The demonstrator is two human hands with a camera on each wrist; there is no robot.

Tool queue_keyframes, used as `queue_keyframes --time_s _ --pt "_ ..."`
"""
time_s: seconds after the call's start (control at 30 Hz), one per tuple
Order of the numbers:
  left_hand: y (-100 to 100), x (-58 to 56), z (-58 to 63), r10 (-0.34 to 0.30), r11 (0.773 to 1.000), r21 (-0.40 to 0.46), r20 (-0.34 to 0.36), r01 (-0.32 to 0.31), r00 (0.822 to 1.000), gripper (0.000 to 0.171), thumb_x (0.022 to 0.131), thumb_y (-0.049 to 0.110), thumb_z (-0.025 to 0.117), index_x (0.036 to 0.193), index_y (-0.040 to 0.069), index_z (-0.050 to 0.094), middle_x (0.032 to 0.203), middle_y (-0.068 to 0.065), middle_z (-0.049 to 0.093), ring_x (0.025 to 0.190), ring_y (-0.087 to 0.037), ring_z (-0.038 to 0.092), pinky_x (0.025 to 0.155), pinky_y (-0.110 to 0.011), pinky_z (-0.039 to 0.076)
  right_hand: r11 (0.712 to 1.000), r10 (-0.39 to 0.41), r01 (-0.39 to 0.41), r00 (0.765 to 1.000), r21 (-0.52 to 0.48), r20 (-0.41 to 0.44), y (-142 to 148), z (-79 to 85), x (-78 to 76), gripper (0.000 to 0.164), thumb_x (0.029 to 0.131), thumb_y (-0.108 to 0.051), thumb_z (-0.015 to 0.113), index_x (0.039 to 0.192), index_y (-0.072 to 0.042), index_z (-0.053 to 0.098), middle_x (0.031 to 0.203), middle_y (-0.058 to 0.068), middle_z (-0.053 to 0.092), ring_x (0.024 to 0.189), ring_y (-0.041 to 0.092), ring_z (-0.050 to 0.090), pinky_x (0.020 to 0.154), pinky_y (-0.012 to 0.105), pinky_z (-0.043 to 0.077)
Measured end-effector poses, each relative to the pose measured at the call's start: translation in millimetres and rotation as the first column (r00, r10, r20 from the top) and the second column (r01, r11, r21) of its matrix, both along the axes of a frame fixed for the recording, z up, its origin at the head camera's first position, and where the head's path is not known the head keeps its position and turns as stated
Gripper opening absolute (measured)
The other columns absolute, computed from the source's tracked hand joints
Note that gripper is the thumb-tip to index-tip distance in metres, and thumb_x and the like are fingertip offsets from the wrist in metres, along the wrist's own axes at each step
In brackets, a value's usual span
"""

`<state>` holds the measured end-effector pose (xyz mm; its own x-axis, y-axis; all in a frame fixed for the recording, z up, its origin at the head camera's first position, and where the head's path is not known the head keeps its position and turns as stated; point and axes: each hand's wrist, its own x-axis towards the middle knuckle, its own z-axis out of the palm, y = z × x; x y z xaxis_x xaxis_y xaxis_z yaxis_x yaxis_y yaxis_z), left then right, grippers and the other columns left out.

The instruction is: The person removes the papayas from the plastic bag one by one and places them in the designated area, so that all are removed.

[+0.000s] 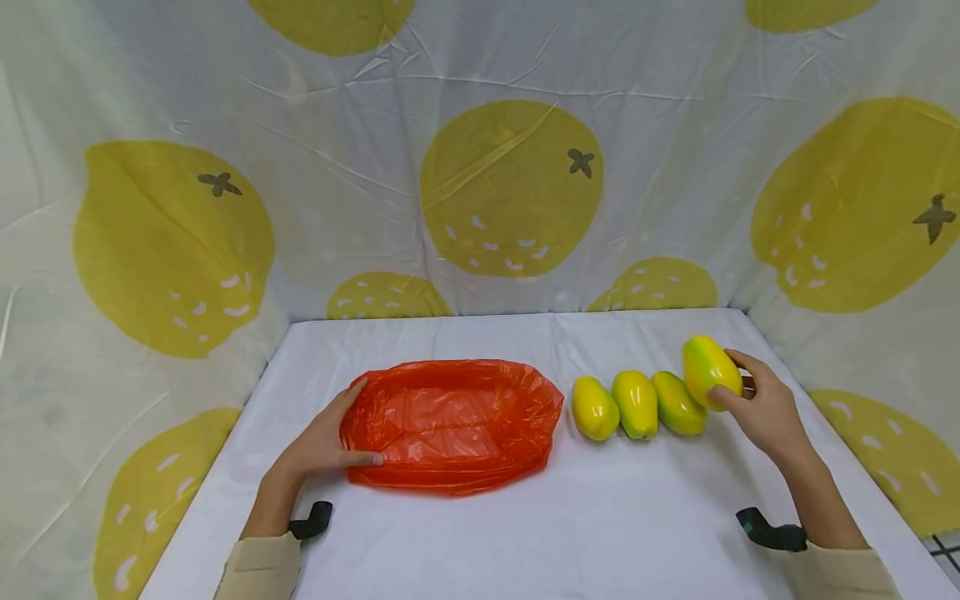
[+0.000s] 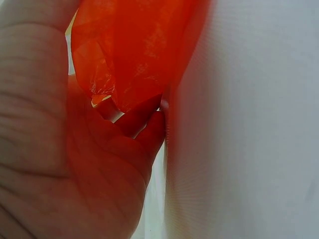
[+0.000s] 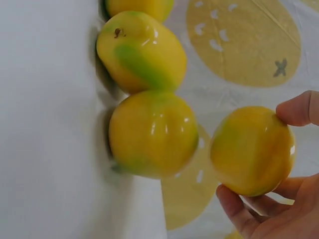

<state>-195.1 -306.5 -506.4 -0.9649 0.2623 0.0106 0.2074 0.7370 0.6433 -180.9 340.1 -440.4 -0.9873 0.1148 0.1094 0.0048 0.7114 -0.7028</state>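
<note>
A red plastic bag point(image 1: 450, 425) sits on the white-covered table with its mouth spread wide. My left hand point(image 1: 326, 437) holds the bag's left end, the thumb lying over the front rim and the fingers round the left side; up close the bag point(image 2: 134, 45) hangs between thumb and fingers. Raised at the right, my right hand point(image 1: 768, 408) grips a glossy yellow-green papaya point(image 1: 708, 371) between thumb and fingertips. In the right wrist view this papaya point(image 3: 251, 149) is apart from the others.
Three more papayas, a left one point(image 1: 595, 408), a middle one point(image 1: 636, 404) and a right one point(image 1: 678, 403), lie in a row between the bag and my right hand. Behind and beside the table point(image 1: 525, 542) hangs a cloth point(image 1: 660, 192) printed with yellow fruit.
</note>
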Motion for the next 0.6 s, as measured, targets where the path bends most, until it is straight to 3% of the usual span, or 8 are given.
queue_keyframes --time_s 0.33,0.5,0.6 --pt "-1 0.6 0.9 -0.012 1.0 0.003 -0.01 0.012 1.0 0.132 0.063 0.058 0.091 0.166 0.021 0.017 0.164 -0.012 0.034 0.145 -0.039 0.038 0.099 -0.062 0.055 0.999 -0.04 0.039 0.999 0.02 0.034 20 -13.1 -1.6 0.073 0.102 -0.032 0.057 0.16 0.0 0.027 0.146 0.036 0.041 0.114 0.05 0.05 0.068 0.019 0.048" --pt "-2 1.0 0.5 -0.014 1.0 0.005 -0.006 0.014 1.0 0.132 0.063 0.058 0.092 0.166 0.021 0.017 0.164 -0.012 0.034 0.145 -0.039 0.039 0.099 -0.061 0.056 0.998 -0.043 0.04 0.997 0.051 0.057 24 -21.2 -2.8 0.072 0.102 -0.031 0.056 0.159 0.003 0.027 0.148 0.037 0.038 0.116 0.051 0.048 0.08 0.042 0.057" --pt "-1 1.1 0.2 -0.008 1.0 0.009 0.001 0.008 1.0 0.131 0.062 0.058 0.092 0.166 0.023 0.018 0.163 -0.01 0.035 0.144 -0.037 0.039 0.099 -0.06 0.056 0.997 -0.053 0.05 0.996 0.052 0.065 24 -24.4 -2.8 0.073 0.102 -0.03 0.056 0.159 0.004 0.027 0.149 0.038 0.037 0.116 0.051 0.046 0.087 0.057 0.055"
